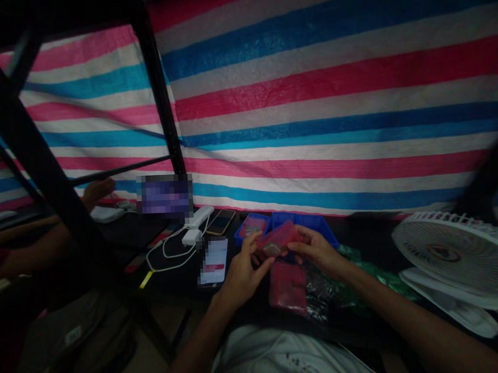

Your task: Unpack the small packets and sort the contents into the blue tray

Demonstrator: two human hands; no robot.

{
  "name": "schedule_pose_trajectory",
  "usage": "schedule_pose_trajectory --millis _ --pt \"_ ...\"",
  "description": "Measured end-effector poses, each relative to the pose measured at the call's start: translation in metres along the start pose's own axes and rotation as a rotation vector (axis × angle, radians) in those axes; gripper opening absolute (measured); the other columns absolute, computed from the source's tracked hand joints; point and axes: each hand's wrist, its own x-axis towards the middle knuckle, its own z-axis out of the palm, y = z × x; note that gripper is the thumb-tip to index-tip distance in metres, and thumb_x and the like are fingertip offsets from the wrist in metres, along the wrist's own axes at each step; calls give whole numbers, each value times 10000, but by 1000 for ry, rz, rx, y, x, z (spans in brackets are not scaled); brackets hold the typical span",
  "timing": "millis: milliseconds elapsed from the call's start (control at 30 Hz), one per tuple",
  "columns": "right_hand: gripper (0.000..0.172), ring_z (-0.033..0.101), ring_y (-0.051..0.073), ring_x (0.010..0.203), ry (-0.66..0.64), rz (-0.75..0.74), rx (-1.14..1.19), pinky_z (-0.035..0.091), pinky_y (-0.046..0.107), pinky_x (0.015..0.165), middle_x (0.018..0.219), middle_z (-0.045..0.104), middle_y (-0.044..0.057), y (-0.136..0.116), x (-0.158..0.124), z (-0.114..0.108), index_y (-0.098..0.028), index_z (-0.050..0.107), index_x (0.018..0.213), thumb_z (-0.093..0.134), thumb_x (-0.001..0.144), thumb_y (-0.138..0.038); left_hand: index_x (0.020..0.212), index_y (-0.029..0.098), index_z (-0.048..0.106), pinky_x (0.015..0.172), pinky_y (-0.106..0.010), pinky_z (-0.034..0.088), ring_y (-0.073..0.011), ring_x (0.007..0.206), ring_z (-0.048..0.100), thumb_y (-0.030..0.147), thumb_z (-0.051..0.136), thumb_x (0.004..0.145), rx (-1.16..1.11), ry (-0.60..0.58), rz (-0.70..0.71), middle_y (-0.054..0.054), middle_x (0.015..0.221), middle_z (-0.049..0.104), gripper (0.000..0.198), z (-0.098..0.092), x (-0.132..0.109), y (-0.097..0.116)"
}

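Observation:
Between my two hands, above the dark table, is a clear red plastic bag (284,234) with a small pale item showing through its lower part. My left hand (246,269) pinches the bag's left side, thumb against the lower edge. The fingers of my right hand (315,247) are closed on its right side. Below lies a stack of red plastic bags (287,286) on the table. Behind the held bag stand a small blue bin (238,239) with red bags and small pieces in it, and a larger blue bin (323,227), partly hidden.
A white fan (445,255) stands at right beside crumpled green plastic (380,277). Left lie a lit phone (214,259), a dark phone (221,222), and a power strip (198,216) with white cables. A black metal post (67,178) separates off another person's arm (41,242).

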Motion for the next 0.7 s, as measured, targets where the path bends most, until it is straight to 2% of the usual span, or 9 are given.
schedule_pose_trajectory --millis 100,200,400,500,700 --pt "375 670 174 692 -51 25 -20 438 217 488 882 766 73 1 -1 1 -174 627 1094 780 830 -392 1229 221 575 731 -270 527 -157 801 658 302 664 933 -2 61 30 -22 982 717 320 -1 1 0" --pt "315 564 112 567 -33 35 -77 359 205 464 791 728 34 2 -1 1 -164 669 1018 781 831 -391 1055 198 678 696 -257 504 -155 785 621 288 642 948 35 100 97 -33 922 675 145 -4 4 2" --pt "328 485 103 577 53 41 -119 305 216 491 703 599 -25 3 1 -1 -199 691 1077 764 842 -415 1143 232 723 607 -230 447 -129 687 542 218 627 952 123 284 174 -4 809 568 214 -9 6 2" --pt "330 460 105 578 102 14 -113 296 228 494 721 567 -29 2 1 -1 -217 695 1077 759 840 -437 1191 224 716 660 -256 481 -141 693 581 198 616 956 144 289 204 -10 788 646 256 -8 4 -1" --pt "336 414 96 573 157 -17 -146 284 231 501 756 510 -33 -1 2 -1 -243 696 1121 743 855 -441 1248 227 691 790 -293 541 -171 821 679 161 607 952 142 311 224 -52 952 756 314 -7 0 -5"
